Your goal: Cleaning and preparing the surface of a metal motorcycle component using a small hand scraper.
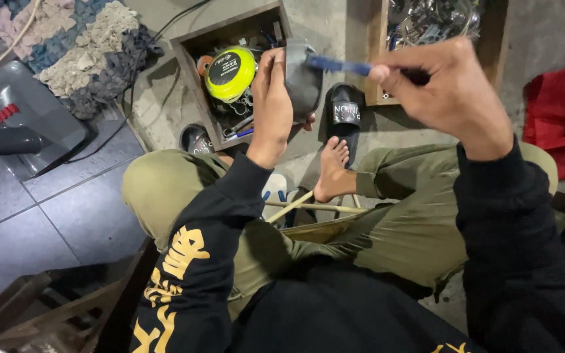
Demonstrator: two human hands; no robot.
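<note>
Left hand (271, 104) gripping grey pouch (302, 78), right hand (449, 85) pinching blue tool (338, 65), wooden box (194, 65) holding yellow tape measure (229, 74)

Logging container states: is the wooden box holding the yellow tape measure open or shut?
Open. The wooden box has no lid on; the yellow tape measure and small tools inside show from above.

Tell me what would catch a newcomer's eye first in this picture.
At top centre, the left hand grips a floppy grey rubbery piece while the right hand draws a slim blue-handled tool across it. Just left of them, a bright yellow-green round tape measure sits in an open wooden box on the concrete floor. A red cloth lies at the right edge.
</note>
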